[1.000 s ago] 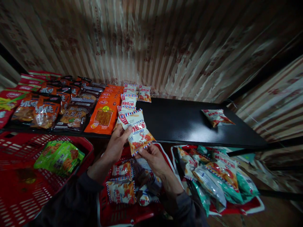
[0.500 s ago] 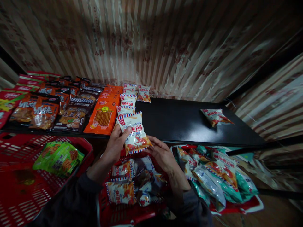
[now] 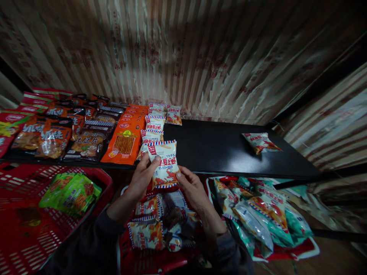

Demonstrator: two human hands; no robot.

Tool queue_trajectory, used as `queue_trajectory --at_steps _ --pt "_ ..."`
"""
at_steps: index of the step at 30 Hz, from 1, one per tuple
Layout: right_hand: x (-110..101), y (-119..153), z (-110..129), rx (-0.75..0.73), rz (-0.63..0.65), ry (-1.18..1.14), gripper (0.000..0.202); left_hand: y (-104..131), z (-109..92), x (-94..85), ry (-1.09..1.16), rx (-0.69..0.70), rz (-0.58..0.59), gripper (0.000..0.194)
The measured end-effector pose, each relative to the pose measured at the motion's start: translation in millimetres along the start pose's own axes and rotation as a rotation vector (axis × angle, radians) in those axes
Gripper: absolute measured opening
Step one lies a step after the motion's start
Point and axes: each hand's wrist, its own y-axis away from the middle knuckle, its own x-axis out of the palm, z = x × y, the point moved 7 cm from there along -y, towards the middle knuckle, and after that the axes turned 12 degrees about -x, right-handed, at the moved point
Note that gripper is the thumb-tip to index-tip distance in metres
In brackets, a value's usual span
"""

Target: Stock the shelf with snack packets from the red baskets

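Note:
A white snack bag (image 3: 164, 164) with red lettering and striped ends is held between both hands, above the front edge of the black shelf (image 3: 212, 149). My left hand (image 3: 142, 176) pinches its left side, thumb on the front face. At its lower right side, my right hand (image 3: 193, 188) grips the edge with thumb and fingers. Behind the held bag, a column of matching bags (image 3: 155, 123) lies on the shelf, beside orange packets (image 3: 124, 139). Below the hands, more white bags (image 3: 146, 233) lie in a red basket (image 3: 143, 261).
Dark snack packs (image 3: 86, 141) and red packs (image 3: 11, 122) line the shelf's left. One white bag (image 3: 261, 143) lies at its right. A left red basket (image 3: 17, 229) holds green bags (image 3: 71, 193); a right basket (image 3: 311, 250) holds white and teal bags. Striped curtain hangs behind.
The held bag has turned more upright and shifted slightly down and right. My right thumb now shows at its lower right edge.

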Motion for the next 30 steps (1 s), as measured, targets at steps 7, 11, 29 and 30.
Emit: queue_trajectory --at_steps 7,11,29,30 --pt "0.9 0.1 1.5 0.011 0.042 0.047 0.036 -2.9 -1.8 -2.5 0.033 0.01 -0.026 0.05" --pt "2.2 0.6 4.5 0.0 0.052 0.045 0.038 -5.0 -0.9 -5.5 0.034 -0.02 -0.074 0.05" --pt "3.5 -3.7 13.3 -0.057 -0.036 0.067 0.041 -10.6 8.8 -0.1 0.005 -0.092 -0.048 0.051" --pt "3.1 -3.7 13.2 -0.058 -0.043 0.068 0.042 -11.2 9.8 -0.7 0.007 -0.095 -0.051 0.051"
